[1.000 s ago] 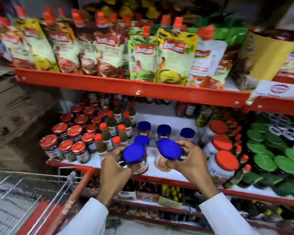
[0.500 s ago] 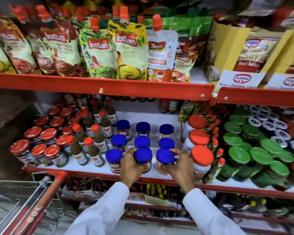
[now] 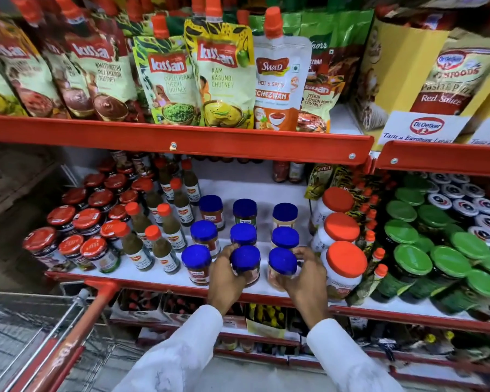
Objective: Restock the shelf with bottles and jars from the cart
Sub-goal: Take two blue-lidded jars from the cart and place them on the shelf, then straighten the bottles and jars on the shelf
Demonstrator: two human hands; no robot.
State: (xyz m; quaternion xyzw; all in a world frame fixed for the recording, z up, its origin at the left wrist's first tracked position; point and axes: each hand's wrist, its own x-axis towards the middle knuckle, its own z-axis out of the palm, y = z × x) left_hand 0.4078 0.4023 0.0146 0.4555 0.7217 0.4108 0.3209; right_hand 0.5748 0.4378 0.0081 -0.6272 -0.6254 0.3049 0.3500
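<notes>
Head view: nearest, the wire cart with the red handle point(image 3: 68, 335) is being kept at lower left, its contents unseen. Two blue-lidded jars are being set at the front edge of the red-edged white shelf point(image 3: 153, 274), the left hand point(image 3: 228, 281) clamped on the darker jar point(image 3: 245, 264), the right hand point(image 3: 306, 278) on the paler jar point(image 3: 282, 268). Behind, two rows are already being filled. The orange-lidded white tub point(image 3: 343, 267) is crowding the right.

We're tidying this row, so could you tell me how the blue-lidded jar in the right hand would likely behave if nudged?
The blue-lidded jar looks squat and wide-based, so it probably slides rather than tips. Its smooth sides may slip in the right hand.
</notes>
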